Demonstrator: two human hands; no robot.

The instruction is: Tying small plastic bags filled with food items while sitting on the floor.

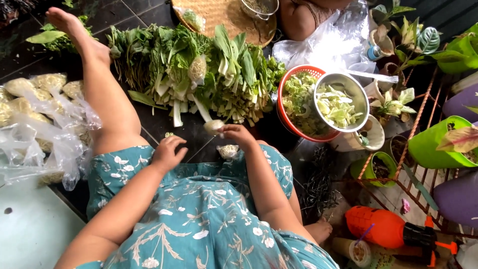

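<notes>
Dark tiled flooring (164, 130) forms the work surface, on which a person in a teal floral dress is seated with one bare leg stretched out to the left. Across the floor ahead, a broad heap of leafy green vegetables with pale stalks (199, 69) is laid, with a round woven bamboo tray (224, 20) beyond it. To the right, a red plastic colander of chopped greens (298, 102) is seen, and a round steel bowl of cut pale-green pieces (338, 105) is set partly over its rim. Clear plastic bags of pale yellowish sprouts (35, 99) are piled at the left, crumpled and unlabelled; a larger crumpled clear bag (328, 45) lies behind the colander. Green plastic plant pots (438, 142) on a wire rack and an orange plastic spray bottle (383, 226) are kept at the right; no label can be read on any of them. A trimming and sorting step appears to be in hand: the right hand (238, 134) is closed around a white stalk end of a vegetable (214, 126), pinched between the fingertips just in front of the knees. The left hand (168, 152) is rested on the lap, fingers loosely spread and empty. The next move would likely call for a free grip from the left hand to steady or strip the stalk.
</notes>
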